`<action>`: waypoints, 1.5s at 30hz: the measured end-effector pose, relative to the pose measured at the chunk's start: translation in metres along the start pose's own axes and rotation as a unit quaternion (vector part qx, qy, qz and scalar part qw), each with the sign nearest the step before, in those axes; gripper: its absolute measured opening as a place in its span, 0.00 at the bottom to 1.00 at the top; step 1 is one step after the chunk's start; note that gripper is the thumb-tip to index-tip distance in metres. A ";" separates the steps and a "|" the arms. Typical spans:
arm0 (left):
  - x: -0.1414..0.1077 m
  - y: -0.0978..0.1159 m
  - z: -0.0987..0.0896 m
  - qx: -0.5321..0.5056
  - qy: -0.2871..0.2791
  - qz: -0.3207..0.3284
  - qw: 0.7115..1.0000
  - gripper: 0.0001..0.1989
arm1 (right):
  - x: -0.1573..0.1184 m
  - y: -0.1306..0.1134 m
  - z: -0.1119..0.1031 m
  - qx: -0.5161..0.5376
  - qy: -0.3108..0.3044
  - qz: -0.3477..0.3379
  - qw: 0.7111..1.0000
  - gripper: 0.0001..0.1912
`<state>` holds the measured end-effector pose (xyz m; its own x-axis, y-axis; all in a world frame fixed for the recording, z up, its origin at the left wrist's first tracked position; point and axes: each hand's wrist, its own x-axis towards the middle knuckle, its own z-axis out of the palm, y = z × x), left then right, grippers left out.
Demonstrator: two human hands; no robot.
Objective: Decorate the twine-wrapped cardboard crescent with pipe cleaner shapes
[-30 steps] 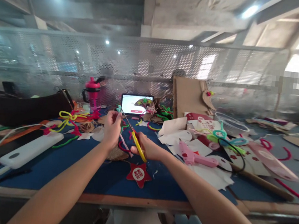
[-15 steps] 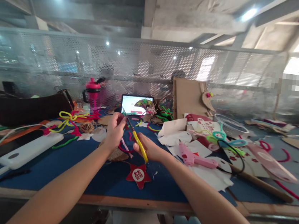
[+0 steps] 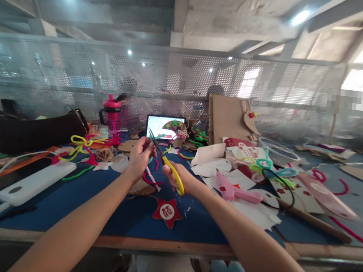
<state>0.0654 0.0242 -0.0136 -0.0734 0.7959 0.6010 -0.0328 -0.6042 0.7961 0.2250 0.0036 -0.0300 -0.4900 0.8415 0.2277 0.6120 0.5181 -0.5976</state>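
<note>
Scissors [image 3: 164, 162] with yellow handles are held in the air above the blue-topped workbench [image 3: 44, 214], blades pointing far and left. Right hand [image 3: 184, 181] is closed on the yellow handle loops. Left hand [image 3: 139, 159] is clenched, its fingers pinching the blades. Red felt star [image 3: 166, 212] lies on the bench on the near side of both hands. Pink glue gun [image 3: 234, 194] lies to the right; tablet [image 3: 164, 127] stands far ahead.
</note>
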 end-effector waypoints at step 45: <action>0.012 0.000 -0.003 -0.200 0.062 -0.042 0.977 0.09 | -0.010 -0.012 -0.009 -0.162 0.006 0.054 0.985 0.29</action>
<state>0.0612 0.0339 -0.0063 -0.1736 0.8476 0.5014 -0.4290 -0.5234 0.7362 0.2284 -0.0095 -0.0180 -0.4057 0.8948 0.1866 0.8269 0.4463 -0.3421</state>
